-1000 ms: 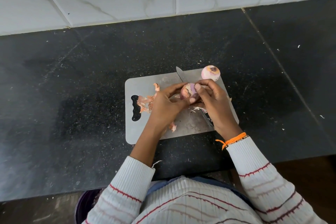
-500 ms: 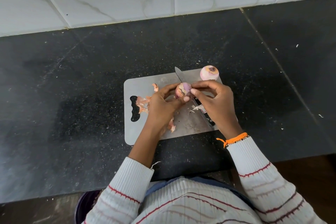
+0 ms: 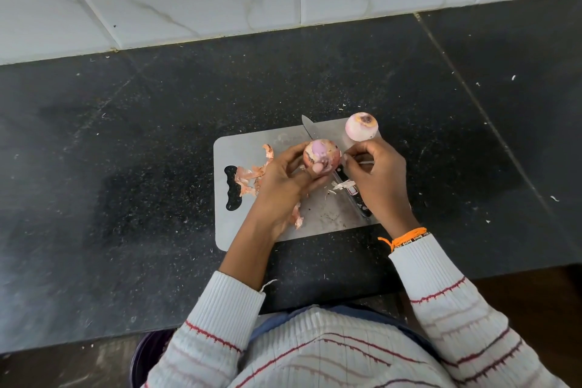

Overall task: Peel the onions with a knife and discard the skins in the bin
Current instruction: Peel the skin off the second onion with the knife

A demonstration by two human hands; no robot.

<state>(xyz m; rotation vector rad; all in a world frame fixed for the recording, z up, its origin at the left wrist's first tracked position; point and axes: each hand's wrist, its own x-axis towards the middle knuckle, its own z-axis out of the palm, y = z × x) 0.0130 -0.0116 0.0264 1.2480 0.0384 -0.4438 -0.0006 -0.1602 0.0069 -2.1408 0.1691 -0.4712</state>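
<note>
One peeled onion (image 3: 361,127) already sits at the far right corner of the grey cutting board (image 3: 252,145), bare and pale pink with a dark spot at its cut end. A second, half-peeled onion (image 3: 322,156) is held above the board in the left hand (image 3: 283,181), whose fingers curl round it with the thumb across its front; patches of brownish skin remain on it beside exposed purple flesh, so this one is judged partly done. The right hand (image 3: 376,176) hangs just beside it, thumb and forefinger pinched on what looks like a thin sliver of skin. The knife (image 3: 310,129) lies flat on the board under the hands, in nobody's grasp. Loose orange skins (image 3: 252,175) lie piled on the board's left side, so the discarding step is not yet done. A dark round bin (image 3: 148,356) shows at the bottom edge, below the black counter (image 3: 126,151).
</note>
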